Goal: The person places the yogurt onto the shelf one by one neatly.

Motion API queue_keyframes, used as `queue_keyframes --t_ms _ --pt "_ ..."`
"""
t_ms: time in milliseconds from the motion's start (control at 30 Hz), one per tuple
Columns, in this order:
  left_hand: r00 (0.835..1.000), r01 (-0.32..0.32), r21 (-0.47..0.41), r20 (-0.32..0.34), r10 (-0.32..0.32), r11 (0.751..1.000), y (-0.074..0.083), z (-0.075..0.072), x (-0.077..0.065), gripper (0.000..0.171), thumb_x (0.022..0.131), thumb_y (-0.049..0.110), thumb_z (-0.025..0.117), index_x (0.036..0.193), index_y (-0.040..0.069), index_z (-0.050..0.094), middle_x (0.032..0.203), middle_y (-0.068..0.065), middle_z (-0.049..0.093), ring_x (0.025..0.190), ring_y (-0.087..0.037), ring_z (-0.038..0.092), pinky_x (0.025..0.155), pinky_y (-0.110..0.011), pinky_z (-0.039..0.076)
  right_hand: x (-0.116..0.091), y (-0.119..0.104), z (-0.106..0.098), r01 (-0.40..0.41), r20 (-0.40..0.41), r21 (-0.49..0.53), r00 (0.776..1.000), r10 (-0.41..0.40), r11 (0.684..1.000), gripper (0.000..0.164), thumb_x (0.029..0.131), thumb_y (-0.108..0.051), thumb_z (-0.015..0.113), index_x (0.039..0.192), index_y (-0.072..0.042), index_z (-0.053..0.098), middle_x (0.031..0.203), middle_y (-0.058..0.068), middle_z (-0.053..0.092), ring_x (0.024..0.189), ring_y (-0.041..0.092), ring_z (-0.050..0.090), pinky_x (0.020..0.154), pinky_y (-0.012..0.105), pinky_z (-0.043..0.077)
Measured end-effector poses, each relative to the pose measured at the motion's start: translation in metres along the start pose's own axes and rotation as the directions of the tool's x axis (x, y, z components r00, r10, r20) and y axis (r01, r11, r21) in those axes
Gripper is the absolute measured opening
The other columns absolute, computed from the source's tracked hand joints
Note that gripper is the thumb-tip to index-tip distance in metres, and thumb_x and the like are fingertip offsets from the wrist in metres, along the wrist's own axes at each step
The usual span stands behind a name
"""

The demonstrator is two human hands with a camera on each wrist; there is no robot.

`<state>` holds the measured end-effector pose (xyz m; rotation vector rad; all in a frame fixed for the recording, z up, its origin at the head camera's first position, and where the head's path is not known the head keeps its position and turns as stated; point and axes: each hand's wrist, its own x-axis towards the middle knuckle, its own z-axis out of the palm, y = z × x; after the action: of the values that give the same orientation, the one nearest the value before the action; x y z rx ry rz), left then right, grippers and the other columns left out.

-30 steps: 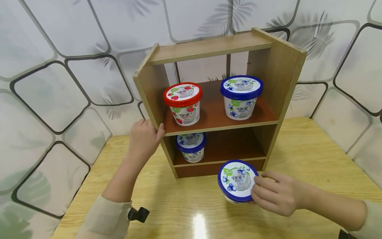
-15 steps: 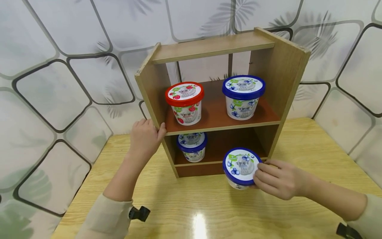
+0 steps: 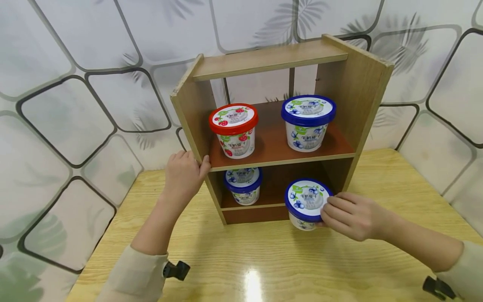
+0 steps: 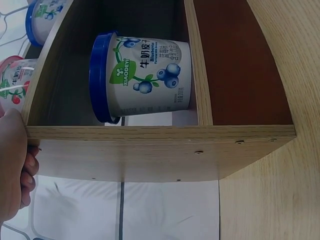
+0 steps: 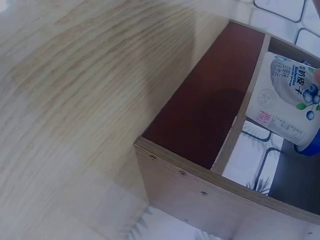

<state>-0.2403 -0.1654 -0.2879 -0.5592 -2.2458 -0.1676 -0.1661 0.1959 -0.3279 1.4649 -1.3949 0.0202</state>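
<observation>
My right hand (image 3: 356,216) holds a white tub with a blue lid and blueberry print (image 3: 307,199) by its right side, tilted with its lid towards me. The tub is in front of the lower compartment of a small wooden shelf (image 3: 260,163). In the right wrist view, the tub (image 5: 285,95) overlaps the shelf opening; only a bit of a finger shows there. My left hand (image 3: 185,176) grips the shelf's left side panel, thumb at the front edge and fingers curled round the outside. Another blueberry tub (image 3: 244,197) stands at the lower compartment's left.
On the upper board stand a red-lidded strawberry tub (image 3: 235,144) at the left and a blue-lidded blueberry tub (image 3: 306,136) at the right. The shelf stands on a wooden table (image 3: 211,268), with patterned wall covering (image 3: 249,25) behind.
My right hand has carried the blueberry tub up and forward, closer to the shelf's lower compartment. The left hand keeps its grip on the side panel.
</observation>
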Motion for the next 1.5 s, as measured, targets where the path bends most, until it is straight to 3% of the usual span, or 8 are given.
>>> queue_keyframes --t_ms 133,333,800,1033,1500 --pt "1.000 0.009 -0.008 0.009 -0.009 1.000 0.000 0.000 0.000 0.037 0.090 0.024 0.052 0.061 0.001 0.049 0.054 -0.014 0.053 0.057 -0.032 0.053 0.054 -0.038 0.040 0.004 0.003 -0.001 0.013 -0.005 -0.001 1.000 -0.013 1.000 0.031 0.098 -0.011 0.047 0.073 -0.002 0.063 0.067 0.009 0.064 0.056 0.021 0.061 0.046 0.032 0.049" --pt "1.000 -0.004 -0.014 -0.028 0.004 1.000 -0.002 0.001 -0.001 0.036 0.088 0.023 0.055 0.060 0.000 0.050 0.053 -0.014 0.053 0.056 -0.034 0.054 0.054 -0.040 0.041 0.007 0.009 -0.001 0.017 0.006 -0.014 1.000 -0.017 1.000 0.031 0.098 -0.010 0.046 0.073 -0.002 0.063 0.068 0.009 0.064 0.056 0.021 0.060 0.046 0.033 0.049" --pt "0.999 -0.015 -0.003 -0.042 0.015 1.000 -0.003 0.003 -0.003 0.037 0.087 0.023 0.054 0.059 0.001 0.049 0.053 -0.015 0.053 0.054 -0.035 0.053 0.052 -0.040 0.040 0.007 0.009 0.003 -0.052 0.076 -0.092 0.995 0.060 0.994 0.034 0.100 -0.018 0.044 0.075 -0.002 0.061 0.069 0.009 0.062 0.059 0.021 0.059 0.048 0.033 0.048" --pt "0.999 -0.009 0.003 -0.040 0.009 1.000 -0.001 0.004 -0.002 0.038 0.088 0.025 0.054 0.059 0.001 0.049 0.053 -0.015 0.053 0.057 -0.035 0.054 0.054 -0.041 0.040 0.007 0.008 0.006 -0.091 0.070 -0.114 0.993 0.099 0.989 0.037 0.100 -0.020 0.044 0.073 -0.001 0.059 0.066 0.008 0.059 0.056 0.020 0.055 0.047 0.032 0.046" --pt "0.998 -0.012 0.011 -0.054 0.013 1.000 -0.001 0.004 -0.001 0.038 0.088 0.025 0.054 0.060 0.000 0.049 0.053 -0.016 0.053 0.055 -0.035 0.054 0.053 -0.040 0.040 -0.001 0.006 0.013 -0.142 0.088 -0.147 0.984 0.156 0.979 0.030 0.098 -0.010 0.045 0.075 0.002 0.061 0.068 0.011 0.060 0.058 0.023 0.058 0.050 0.036 0.049"
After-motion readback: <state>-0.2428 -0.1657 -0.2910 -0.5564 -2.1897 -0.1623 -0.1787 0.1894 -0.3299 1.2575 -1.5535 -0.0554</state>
